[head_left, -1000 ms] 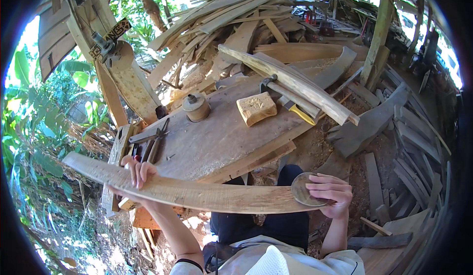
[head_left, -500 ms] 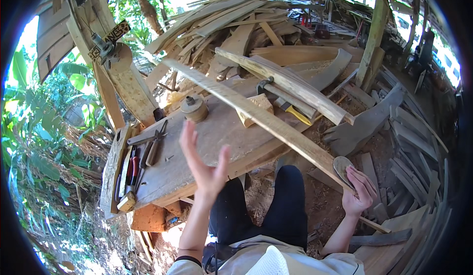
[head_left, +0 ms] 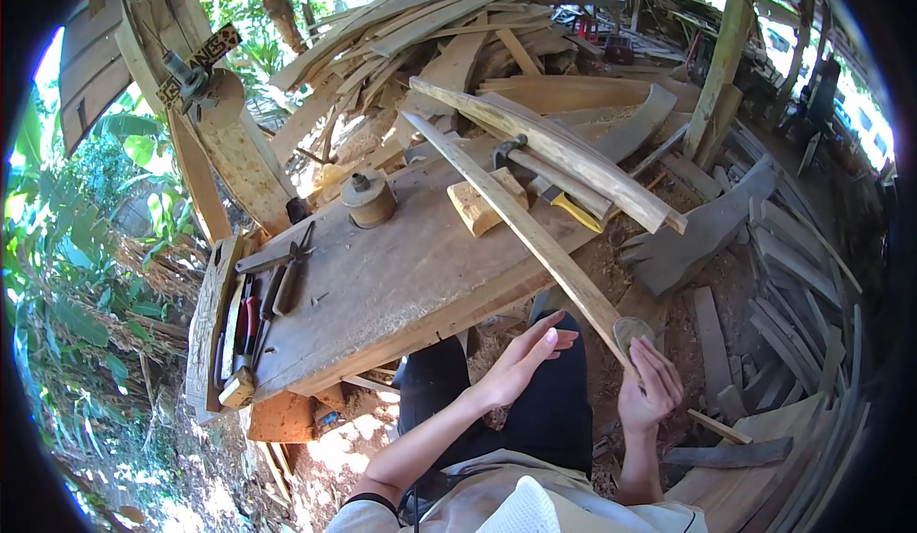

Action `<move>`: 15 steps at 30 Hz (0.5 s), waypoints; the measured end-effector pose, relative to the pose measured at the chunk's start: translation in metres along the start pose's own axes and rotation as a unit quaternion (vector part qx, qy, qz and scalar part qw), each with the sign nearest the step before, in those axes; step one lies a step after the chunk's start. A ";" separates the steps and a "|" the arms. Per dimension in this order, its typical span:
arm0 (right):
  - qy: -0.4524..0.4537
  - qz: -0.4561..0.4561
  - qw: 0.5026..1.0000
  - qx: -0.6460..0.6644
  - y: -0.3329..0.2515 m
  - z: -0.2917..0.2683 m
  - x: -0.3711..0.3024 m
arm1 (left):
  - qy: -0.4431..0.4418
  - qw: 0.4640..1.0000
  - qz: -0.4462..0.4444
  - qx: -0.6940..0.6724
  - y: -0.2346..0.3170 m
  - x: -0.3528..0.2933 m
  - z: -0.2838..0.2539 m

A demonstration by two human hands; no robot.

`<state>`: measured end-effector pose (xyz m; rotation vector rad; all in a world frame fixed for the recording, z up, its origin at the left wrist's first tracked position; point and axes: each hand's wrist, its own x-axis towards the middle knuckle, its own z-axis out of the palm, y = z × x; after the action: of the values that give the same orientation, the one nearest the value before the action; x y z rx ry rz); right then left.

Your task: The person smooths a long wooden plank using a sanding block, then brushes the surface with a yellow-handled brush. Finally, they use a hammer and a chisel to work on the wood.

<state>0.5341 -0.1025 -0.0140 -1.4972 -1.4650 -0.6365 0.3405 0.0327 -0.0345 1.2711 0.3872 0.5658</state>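
My right hand [head_left: 651, 385] is closed around the near end of a long, pale wooden strip [head_left: 521, 218]. The strip tapers to a point and slants up and left over the workbench [head_left: 382, 294]. A flat, round, grey-brown disc [head_left: 631, 330] sits at my right fingers against the strip; how it is held or joined cannot be made out. Over my lap, my left hand [head_left: 523, 361] is open and holds nothing, its fingers stretched toward the strip. Behind the strip, a wooden block [head_left: 485, 203] lies on the bench.
A round pot-like object [head_left: 369, 199] stands on the bench. Pliers [head_left: 294, 270] and several hand tools lie at its left end. Beyond the strip are a hammer [head_left: 549, 178], a yellow-handled tool [head_left: 575, 212] and a thick plank [head_left: 544, 146]. Scrap wood [head_left: 430, 36] is piled behind.
My left hand has come down and right, from above the bench to over my lap. The right hand has moved left with the strip, which now points more steeply away from me.
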 end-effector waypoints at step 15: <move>-0.195 0.065 0.967 0.149 -0.072 0.022 -0.050 | 0.197 0.966 -0.101 -0.130 -0.039 -0.007 0.011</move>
<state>0.4523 -0.1165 -0.0491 -1.5164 -1.6513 -0.0330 0.3478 0.0128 -0.0697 0.8515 0.7407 0.6705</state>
